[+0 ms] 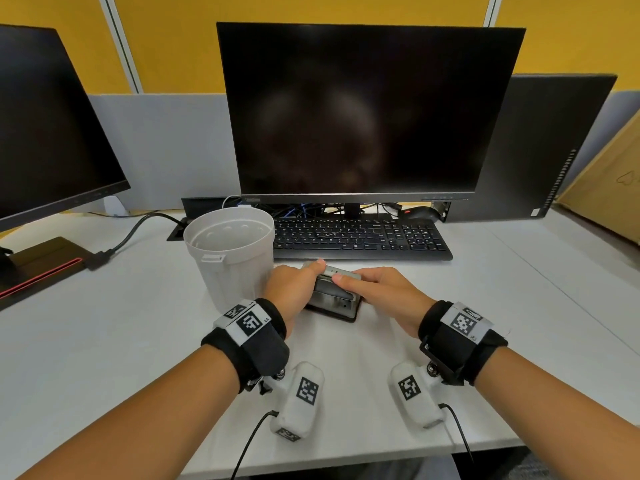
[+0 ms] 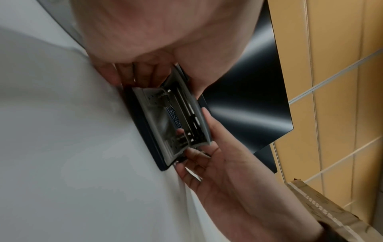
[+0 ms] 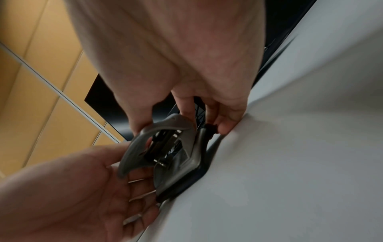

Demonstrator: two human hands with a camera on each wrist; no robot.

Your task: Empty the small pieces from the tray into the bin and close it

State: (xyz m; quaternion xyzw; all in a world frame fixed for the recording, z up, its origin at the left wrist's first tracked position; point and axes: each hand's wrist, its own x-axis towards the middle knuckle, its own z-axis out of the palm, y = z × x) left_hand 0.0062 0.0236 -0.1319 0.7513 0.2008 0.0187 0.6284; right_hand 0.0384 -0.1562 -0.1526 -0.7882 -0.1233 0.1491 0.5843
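Both hands grasp a grey hole punch on the white desk. The left hand curls round its 9 o'clock end, thumb on the top lever. The right hand holds the 3 o'clock end, thumb likewise on the lever. The punch's dark base tray lies flat on the desk. The open white bin stands just beside the left hand at 10 o'clock. A keyboard lies at 12 o'clock, a monitor beyond it.
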